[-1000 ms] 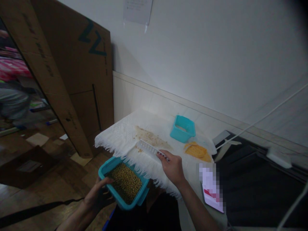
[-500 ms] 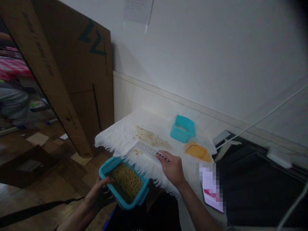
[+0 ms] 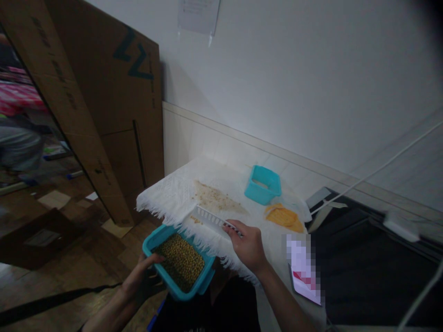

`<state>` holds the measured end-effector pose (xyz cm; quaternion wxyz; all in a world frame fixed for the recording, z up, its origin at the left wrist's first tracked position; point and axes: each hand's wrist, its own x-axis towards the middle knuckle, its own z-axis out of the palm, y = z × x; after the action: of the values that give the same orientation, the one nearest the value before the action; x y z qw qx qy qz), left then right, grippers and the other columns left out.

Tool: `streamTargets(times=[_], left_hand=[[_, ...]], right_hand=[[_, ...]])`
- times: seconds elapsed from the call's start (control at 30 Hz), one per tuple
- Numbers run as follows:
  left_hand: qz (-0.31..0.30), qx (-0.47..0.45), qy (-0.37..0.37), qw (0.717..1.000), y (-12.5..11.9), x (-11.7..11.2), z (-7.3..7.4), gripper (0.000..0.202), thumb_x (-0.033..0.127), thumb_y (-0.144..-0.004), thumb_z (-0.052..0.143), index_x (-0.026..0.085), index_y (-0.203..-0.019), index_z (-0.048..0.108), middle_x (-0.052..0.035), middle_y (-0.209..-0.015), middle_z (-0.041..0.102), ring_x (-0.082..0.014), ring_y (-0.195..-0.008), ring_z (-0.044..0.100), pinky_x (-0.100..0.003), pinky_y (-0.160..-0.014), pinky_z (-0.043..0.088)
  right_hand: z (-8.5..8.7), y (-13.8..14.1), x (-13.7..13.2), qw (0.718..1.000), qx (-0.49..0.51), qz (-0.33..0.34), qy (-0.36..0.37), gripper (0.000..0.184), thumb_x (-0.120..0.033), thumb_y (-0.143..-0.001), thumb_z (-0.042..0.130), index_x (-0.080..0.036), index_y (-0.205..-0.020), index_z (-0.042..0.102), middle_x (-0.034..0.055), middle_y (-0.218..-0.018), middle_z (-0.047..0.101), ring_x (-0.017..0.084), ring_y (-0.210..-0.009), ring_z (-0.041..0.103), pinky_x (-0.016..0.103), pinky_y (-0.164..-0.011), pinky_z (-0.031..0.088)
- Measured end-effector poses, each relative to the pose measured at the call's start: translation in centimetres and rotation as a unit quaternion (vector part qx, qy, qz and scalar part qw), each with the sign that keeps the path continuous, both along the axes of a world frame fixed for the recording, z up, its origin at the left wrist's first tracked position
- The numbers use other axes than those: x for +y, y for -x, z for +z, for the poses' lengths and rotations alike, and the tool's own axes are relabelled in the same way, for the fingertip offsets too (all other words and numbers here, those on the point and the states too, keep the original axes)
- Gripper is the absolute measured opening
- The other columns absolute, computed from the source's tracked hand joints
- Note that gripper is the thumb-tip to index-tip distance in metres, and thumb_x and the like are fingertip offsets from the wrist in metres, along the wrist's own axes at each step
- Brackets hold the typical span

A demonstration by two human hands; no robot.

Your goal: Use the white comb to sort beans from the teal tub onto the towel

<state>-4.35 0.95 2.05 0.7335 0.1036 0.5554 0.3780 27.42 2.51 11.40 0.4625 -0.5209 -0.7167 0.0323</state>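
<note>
My left hand point(image 3: 141, 275) grips the left rim of a teal plastic container point(image 3: 206, 272), its thumb over the edge. Inside lie many yellowish soybeans point(image 3: 183, 260). The container sits tilted just below the fringed edge of a white tablecloth point(image 3: 173, 191). In my right hand point(image 3: 247, 244) is a white plastic piece with a slotted side point(image 3: 211, 219), held low over the cloth near that edge. A few loose beans point(image 3: 196, 220) lie by its far end; whether on it or on the cloth, I cannot tell. Behind it is a patch of scattered pale bits point(image 3: 218, 198).
A second teal container point(image 3: 263, 186) stands at the back of the table, beside a crumpled orange cloth point(image 3: 284, 217). A phone-like device point(image 3: 304, 281) lies at the right edge. A tall cardboard box point(image 3: 114, 92) rises on the left. A white cable point(image 3: 380, 161) crosses on the right.
My right hand and the slotted white piece have shifted slightly downward. The few loose beans appear a little closer to the table edge. My left hand and the container have hardly moved.
</note>
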Motion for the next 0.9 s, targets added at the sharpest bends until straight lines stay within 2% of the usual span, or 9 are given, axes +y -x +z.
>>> streamTargets(times=[0.13,0.4,0.57,0.73,0.9], left_hand=[[0.008,0.010,0.002,1.000,-0.1,-0.1,0.6,0.061,0.034,-0.061,0.098,0.032,-0.111,0.063,0.0004,-0.080,0.070,-0.0293,-0.077,0.073,-0.046,-0.082,0.063],[0.000,0.004,-0.001,1.000,0.1,-0.2,0.2,0.058,0.037,-0.058,0.101,0.029,-0.105,0.067,-0.0011,-0.081,0.070,-0.0313,-0.085,0.075,-0.046,-0.085,0.063],[0.001,0.005,-0.001,1.000,0.0,-0.1,0.5,0.059,0.037,-0.058,0.101,0.030,-0.106,0.067,-0.0008,-0.082,0.072,-0.0298,-0.080,0.076,-0.046,-0.083,0.064],[0.000,-0.003,-0.003,1.000,0.1,0.0,0.2,0.063,0.037,-0.061,0.100,0.030,-0.112,0.064,-0.0023,-0.085,0.076,-0.0307,-0.082,0.078,-0.047,-0.083,0.065],[0.005,0.001,0.002,1.000,0.0,-0.2,0.4,0.058,0.035,-0.063,0.099,0.031,-0.108,0.063,-0.0034,-0.086,0.078,-0.0338,-0.089,0.081,-0.048,-0.085,0.065]], right_hand=[[-0.1,0.0,-0.1,1.000,0.000,-0.005,-0.006,0.025,-0.034,-0.109,0.069,-0.026,-0.103,0.092,0.0059,-0.089,0.091,0.024,-0.071,0.088,0.026,-0.067,0.069],[0.1,0.3,-0.5,1.000,0.002,0.023,0.004,0.024,-0.030,-0.108,0.069,-0.024,-0.103,0.091,0.0057,-0.091,0.091,0.023,-0.073,0.088,0.025,-0.067,0.069],[0.3,0.3,-0.5,1.000,0.005,0.014,-0.011,0.024,-0.032,-0.108,0.069,-0.025,-0.103,0.091,0.0054,-0.091,0.091,0.024,-0.073,0.089,0.026,-0.070,0.071],[0.1,0.0,-1.8,1.000,-0.006,0.007,-0.026,0.024,-0.029,-0.108,0.069,-0.025,-0.103,0.091,0.0046,-0.087,0.091,0.023,-0.067,0.087,0.024,-0.067,0.070],[-0.1,-0.1,-3.1,0.999,-0.009,0.014,-0.036,0.023,-0.024,-0.108,0.069,-0.023,-0.103,0.091,0.0048,-0.086,0.090,0.022,-0.065,0.087,0.023,-0.065,0.069]])
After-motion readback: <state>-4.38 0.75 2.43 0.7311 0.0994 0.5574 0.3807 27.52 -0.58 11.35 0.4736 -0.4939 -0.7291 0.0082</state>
